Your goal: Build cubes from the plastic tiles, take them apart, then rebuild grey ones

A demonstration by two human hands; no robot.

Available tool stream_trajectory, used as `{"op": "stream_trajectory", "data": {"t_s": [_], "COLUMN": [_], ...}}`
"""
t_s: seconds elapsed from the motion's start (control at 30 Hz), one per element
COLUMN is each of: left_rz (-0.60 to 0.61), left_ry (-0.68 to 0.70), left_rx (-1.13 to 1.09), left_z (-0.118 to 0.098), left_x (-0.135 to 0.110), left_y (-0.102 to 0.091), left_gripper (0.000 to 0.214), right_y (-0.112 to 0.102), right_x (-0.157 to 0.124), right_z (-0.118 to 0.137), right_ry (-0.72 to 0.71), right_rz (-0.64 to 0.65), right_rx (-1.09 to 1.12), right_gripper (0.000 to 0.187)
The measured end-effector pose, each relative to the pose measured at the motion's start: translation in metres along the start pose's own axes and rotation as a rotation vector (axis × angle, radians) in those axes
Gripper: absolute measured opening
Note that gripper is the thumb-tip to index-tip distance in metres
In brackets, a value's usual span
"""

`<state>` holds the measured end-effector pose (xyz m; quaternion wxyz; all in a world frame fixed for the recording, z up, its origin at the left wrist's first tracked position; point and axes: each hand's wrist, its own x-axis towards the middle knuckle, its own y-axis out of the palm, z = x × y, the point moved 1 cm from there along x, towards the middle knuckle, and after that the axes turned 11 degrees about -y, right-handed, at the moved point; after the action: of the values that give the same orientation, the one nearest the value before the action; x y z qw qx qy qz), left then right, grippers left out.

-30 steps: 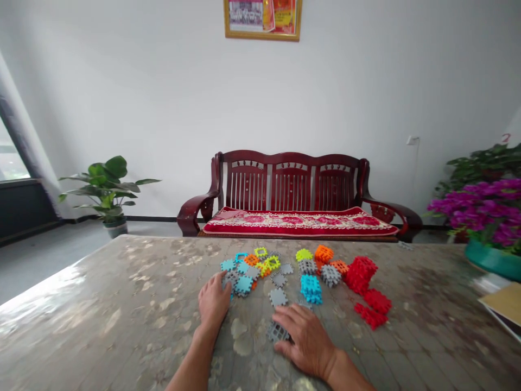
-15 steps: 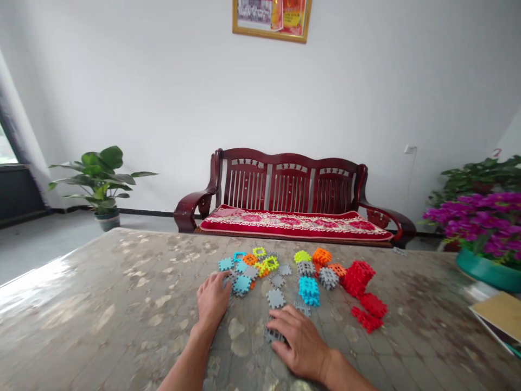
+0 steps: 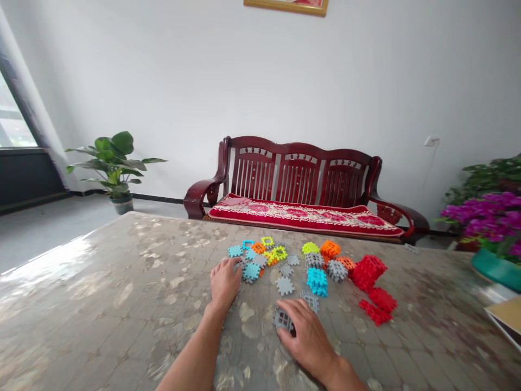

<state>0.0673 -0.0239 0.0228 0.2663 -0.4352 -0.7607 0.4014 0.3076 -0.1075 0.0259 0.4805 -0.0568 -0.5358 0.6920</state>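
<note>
1. Head view: right hand (image 3: 307, 335) is gripping a grey piece (image 3: 283, 319) toward the table's (image 3: 158, 271) near edge.
2. Left hand (image 3: 225, 283) is touching loose pieces (image 3: 251, 272), grip unclear; these are lying mixed, unstacked.
3. Nearer the far edge, red stack (image 3: 368, 271) and blue stack (image 3: 316, 281) are standing stacked already.

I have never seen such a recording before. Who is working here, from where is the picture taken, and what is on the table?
There is no machine: these are a person's two bare hands. The camera is worn on the head, so it looks forward and down over the table. On it lie notched pieces: a loose mixed group, a blue stack and a red pile, among others. The left hand is at the mixed group's edge. The right hand curls over a gray lattice piece; how firmly is unclear.
</note>
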Motion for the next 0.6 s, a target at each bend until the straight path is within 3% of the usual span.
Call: {"op": "stream_trajectory", "data": {"t_s": [0.13, 0.2, 0.3, 0.43, 0.6], "left_rz": [0.0, -0.003, -0.003, -0.003, -0.006], "left_ry": [0.011, 0.014, 0.023, 0.037, 0.048], "left_rx": [-0.007, -0.002, 0.013, 0.026, 0.055], "left_z": [-0.001, -0.001, -0.001, 0.0, 0.003], "left_x": [-0.002, -0.003, -0.003, -0.001, 0.001], "left_y": [-0.002, -0.003, -0.003, -0.002, 0.001], "left_gripper": [0.037, 0.036, 0.036, 0.037, 0.037], "right_y": [-0.006, -0.015, -0.032, -0.046, -0.048], "right_x": [-0.006, -0.008, -0.009, -0.016, -0.026], "right_z": [-0.004, -0.012, -0.035, -0.08, -0.125], "right_ry": [-0.086, -0.043, 0.208, 0.555, 0.716], "right_rz": [-0.14, -0.265, -0.52, -0.837, -1.012], "right_rx": [0.064, 0.117, 0.265, 0.555, 0.825], "right_gripper": [0.048, 0.042, 0.035, 0.05, 0.047]}}
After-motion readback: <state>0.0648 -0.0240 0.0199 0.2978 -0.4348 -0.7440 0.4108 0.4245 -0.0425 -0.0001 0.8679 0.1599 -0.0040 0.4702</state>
